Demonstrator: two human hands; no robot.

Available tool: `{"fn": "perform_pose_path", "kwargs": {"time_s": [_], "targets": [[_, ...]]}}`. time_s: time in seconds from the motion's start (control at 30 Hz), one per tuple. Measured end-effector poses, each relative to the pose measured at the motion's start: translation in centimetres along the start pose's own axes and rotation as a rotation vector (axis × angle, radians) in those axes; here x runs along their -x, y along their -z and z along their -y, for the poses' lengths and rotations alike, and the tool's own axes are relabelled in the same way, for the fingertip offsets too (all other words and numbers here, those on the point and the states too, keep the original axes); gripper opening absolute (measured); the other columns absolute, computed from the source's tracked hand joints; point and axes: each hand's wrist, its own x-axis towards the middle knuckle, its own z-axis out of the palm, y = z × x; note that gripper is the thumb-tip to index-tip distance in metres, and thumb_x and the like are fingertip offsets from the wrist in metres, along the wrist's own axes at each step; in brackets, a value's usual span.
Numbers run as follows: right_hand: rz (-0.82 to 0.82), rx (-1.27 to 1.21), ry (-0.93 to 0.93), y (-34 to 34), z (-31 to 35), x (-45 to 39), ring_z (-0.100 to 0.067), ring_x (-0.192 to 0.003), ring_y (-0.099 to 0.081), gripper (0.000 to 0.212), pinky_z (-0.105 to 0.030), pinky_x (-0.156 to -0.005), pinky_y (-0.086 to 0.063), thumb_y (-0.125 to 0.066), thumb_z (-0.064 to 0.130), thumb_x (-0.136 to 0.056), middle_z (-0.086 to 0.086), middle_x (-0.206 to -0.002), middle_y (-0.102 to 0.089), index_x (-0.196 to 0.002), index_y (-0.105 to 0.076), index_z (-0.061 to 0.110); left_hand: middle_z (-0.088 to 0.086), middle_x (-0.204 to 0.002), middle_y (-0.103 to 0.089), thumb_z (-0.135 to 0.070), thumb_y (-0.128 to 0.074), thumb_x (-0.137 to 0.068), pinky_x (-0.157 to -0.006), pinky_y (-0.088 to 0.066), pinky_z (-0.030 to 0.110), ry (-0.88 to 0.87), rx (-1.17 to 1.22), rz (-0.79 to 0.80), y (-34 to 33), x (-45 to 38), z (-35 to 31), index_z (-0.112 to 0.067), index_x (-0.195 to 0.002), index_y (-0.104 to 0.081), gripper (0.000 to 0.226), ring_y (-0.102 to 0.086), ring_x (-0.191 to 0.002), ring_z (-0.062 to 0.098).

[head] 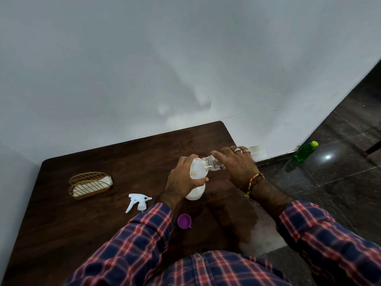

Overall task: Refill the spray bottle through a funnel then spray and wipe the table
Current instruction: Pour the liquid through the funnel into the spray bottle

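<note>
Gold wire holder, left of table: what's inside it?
The gold wire holder holds a white folded stack, likely napkins or cloth, one end poking out at its right. The wires cover much of it, so material and count are unclear.

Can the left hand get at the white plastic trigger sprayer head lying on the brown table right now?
Probably not right away: the left hand grips the white spray bottle with the funnel. The white plastic trigger sprayer head lies uncovered on the brown table, close to that forearm, so the path looks free.
</note>
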Motion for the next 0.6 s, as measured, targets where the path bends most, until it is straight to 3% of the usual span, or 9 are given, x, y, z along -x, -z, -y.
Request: {"fn": "perform_pose_path", "kwargs": {"time_s": [0.6], "targets": [[-0.028,0.011,0.017,-0.5,-0.2,-0.04,-0.031,-0.099,-0.062,0.076,-0.05,-0.092,-0.046,-0.075,0.006,-0.064,-0.006,-0.111,-0.063,-0.129,-0.044,0.03,-0.003,-0.138,-0.045,-0.056,-0.077,-0.071,-0.087,-0.048,0.028,-0.003,-0.013,0.003,0.06,0.01,0.06,-0.028,-0.141,-0.038,0.084,-0.052,-0.117,0.015]]}}
